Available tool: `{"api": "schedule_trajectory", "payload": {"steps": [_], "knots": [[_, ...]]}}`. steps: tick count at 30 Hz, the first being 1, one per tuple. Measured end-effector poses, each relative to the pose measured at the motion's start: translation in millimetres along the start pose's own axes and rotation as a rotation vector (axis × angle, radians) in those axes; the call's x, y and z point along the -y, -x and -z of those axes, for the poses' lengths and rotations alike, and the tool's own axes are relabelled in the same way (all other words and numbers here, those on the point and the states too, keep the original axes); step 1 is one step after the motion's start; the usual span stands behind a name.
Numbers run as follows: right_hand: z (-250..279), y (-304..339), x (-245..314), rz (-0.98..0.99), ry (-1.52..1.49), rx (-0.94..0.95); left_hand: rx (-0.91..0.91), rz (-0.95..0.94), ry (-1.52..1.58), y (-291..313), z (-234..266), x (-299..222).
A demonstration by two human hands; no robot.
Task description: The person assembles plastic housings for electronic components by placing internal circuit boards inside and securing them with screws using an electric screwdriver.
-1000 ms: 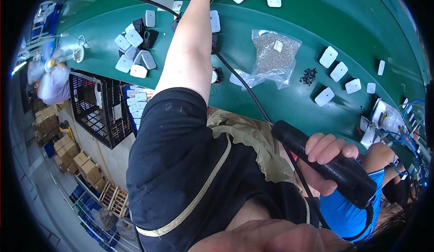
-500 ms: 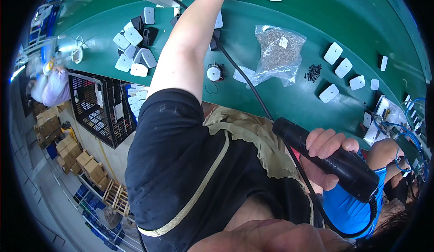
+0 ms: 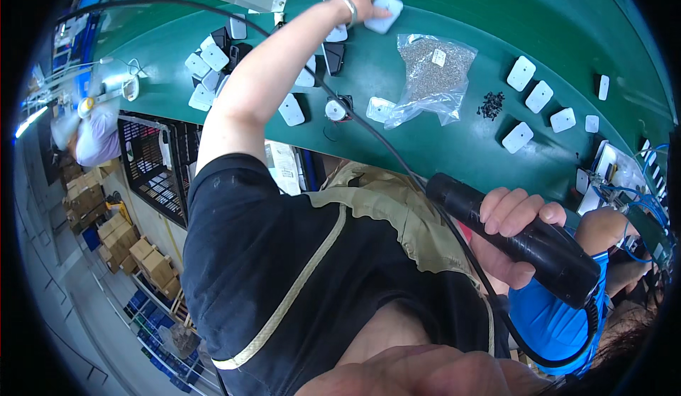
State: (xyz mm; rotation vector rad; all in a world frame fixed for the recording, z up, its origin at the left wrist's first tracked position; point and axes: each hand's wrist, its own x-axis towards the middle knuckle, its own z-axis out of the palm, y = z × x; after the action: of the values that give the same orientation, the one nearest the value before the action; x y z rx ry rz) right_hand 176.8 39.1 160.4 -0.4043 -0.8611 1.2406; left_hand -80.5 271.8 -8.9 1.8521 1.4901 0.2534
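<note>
My left hand (image 3: 366, 3), with a bracelet at its wrist, reaches over the green bench. Its fingers grip the edge of a white rounded rectangular casing (image 3: 384, 15), slightly blurred. Closed around a thick black corded electric screwdriver (image 3: 557, 272), my right hand (image 3: 514, 218) stays close to my chest; the tool's tip does not show. Below the left hand lie a clear bag of small metal parts (image 3: 434, 77) and a small round white-topped device (image 3: 336, 109). A pile of small black screws (image 3: 491, 105) lies right of the bag.
Several white casings (image 3: 521, 73) stand on the right of the green bench (image 3: 355, 144); a cluster of white and black ones (image 3: 213, 57) lies left. A black cable (image 3: 383, 130) crosses in front. A black crate (image 3: 152, 162) stands left; a person in blue (image 3: 553, 325) sits close right.
My left hand has come back from the far side toward me, bringing a white casing with it. The left elbow has swung left. My right hand and the screwdriver have barely moved.
</note>
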Motion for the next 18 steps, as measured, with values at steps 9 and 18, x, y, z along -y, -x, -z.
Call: {"api": "schedule_trajectory", "payload": {"steps": [9, 18], "knots": [[-6.3, -3.3, 1.1, 0.012, 0.021, 0.023, 0.073, 0.166, 0.205, 45.6, -42.1, 16.2], [-4.6, -1.4, 3.4, 0.019, 0.044, 0.052, 0.094, 0.2, -0.549, 59.4, -16.5, -15.3]]}}
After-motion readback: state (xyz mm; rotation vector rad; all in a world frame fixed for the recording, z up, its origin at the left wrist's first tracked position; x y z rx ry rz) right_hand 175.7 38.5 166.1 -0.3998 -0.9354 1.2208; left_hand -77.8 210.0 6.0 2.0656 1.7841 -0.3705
